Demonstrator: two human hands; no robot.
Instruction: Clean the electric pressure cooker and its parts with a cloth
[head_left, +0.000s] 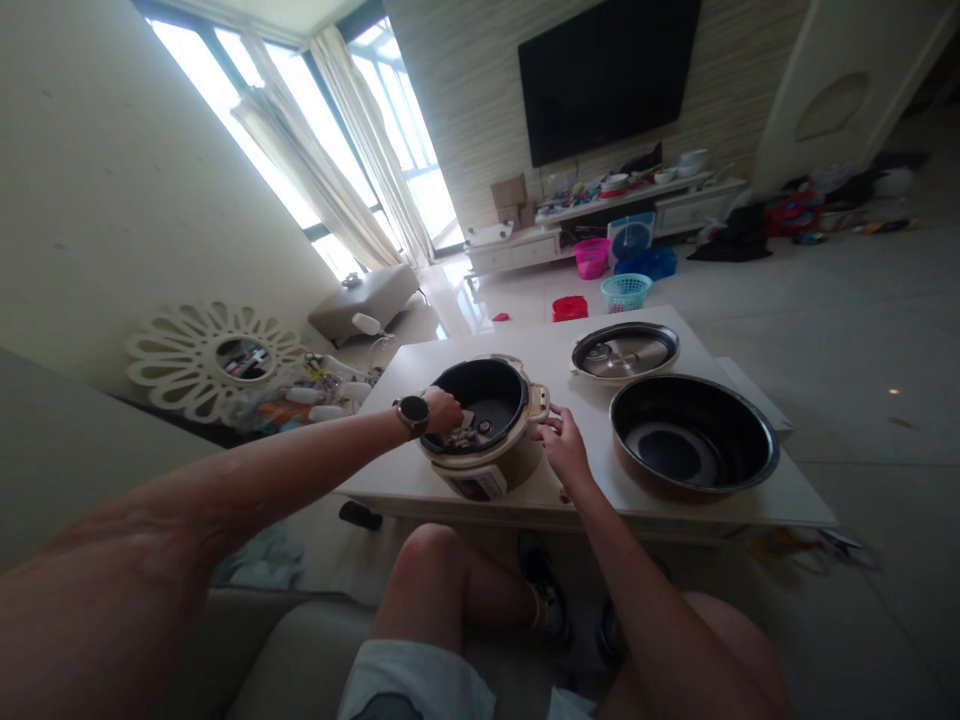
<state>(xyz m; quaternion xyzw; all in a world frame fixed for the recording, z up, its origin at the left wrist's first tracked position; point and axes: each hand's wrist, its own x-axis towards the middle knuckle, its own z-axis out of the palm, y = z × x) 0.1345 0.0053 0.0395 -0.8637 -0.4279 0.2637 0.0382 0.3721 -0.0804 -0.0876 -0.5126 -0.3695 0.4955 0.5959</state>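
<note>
Both forearms are bare. A dark, round-faced watch wraps the wrist behind the left hand, mid-frame. Pale grey shorts at bottom centre; dark shoes above them.

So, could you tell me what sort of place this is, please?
Most likely a home living room: a wall-mounted TV over a cluttered cabinet, and curtains at tall windows.

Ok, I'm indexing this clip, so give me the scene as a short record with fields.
place: living room, low white table
left hand: reaching inside the cooker rim, over something pale; grip unclear
right hand: fingers touching the cooker's right side
lid: flat on the table, behind the cooker and to its right
pot: wide, dark, on the table right of the cooker
</note>
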